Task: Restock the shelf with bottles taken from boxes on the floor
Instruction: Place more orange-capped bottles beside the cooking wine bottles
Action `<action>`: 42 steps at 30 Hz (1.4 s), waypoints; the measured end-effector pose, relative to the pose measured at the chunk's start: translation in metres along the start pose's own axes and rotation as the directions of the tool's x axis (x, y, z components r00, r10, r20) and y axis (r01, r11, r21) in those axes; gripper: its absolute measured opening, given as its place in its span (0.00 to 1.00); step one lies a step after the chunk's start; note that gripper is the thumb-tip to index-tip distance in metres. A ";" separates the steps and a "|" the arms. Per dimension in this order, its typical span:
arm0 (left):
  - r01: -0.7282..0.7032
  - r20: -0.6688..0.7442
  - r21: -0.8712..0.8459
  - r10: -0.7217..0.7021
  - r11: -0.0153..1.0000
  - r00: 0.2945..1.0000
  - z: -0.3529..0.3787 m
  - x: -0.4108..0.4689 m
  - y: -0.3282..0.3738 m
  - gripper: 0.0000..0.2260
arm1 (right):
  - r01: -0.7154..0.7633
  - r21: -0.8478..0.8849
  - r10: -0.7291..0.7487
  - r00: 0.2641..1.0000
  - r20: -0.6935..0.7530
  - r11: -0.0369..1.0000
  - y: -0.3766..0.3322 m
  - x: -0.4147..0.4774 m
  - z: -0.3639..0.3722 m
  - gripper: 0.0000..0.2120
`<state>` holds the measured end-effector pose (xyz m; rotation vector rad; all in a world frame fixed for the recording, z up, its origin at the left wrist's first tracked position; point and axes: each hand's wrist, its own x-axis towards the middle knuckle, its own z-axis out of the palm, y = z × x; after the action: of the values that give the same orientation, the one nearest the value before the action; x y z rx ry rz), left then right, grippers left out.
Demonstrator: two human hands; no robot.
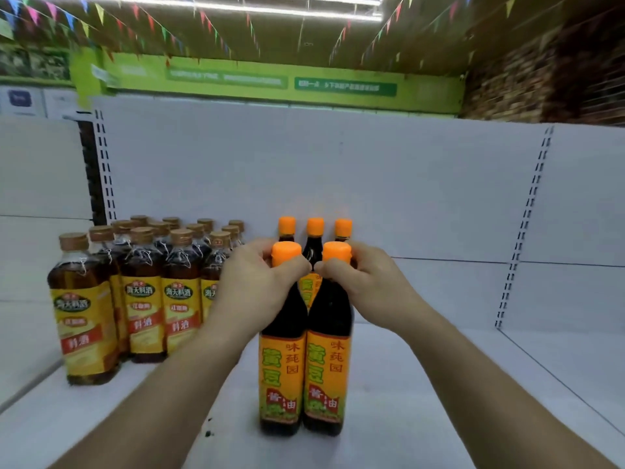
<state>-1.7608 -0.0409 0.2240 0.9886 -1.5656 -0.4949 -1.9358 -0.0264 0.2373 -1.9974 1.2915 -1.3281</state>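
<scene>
Shelf (439,401): white board across the lower frame, with a white back panel (338,181) rising behind it.
Left bottle (280,374): dark, with an orange cap and an orange and yellow label; upright at lower centre of the frame, base down at the shelf board.
Right bottle (326,374): same kind, upright, touching the first one side to side along the labels.
Left hand (257,286): comes in from the lower left of the frame; its grip is clamped round the neck of the bottle on the left, just under the cap, with the fingers curled round it.
Right hand (368,286): comes in from the lower right; its grip is clamped the same way round the neck of the bottle on the right.
Thumbs: they almost meet at centre frame, between the two necks.
Back row (315,228): three more orange-capped bottles side by side, directly behind the held pair and near the back panel; the hands hide most of them.
Brown-capped bottles (145,313): a block several rows deep at the left of the frame, with amber liquid and yellow labels, standing on the same shelf just beside the left forearm.
Slotted upright (521,231): runs down the back panel at the right of the frame.
Bunting (216,32): coloured flags strung under the ceiling, top of the frame.
Green band (270,79): blurred signs above the back panel.
</scene>
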 end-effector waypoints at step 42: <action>0.102 -0.045 0.030 -0.100 0.994 0.994 -0.006 -0.041 -0.040 0.18 | -0.088 0.051 0.091 0.994 -0.067 0.995 0.035 -0.043 0.023 0.11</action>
<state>-1.7428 -0.0290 0.1709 1.1008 -1.4941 -0.5158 -1.9366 -0.0096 0.1794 -1.8542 1.3513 -1.3836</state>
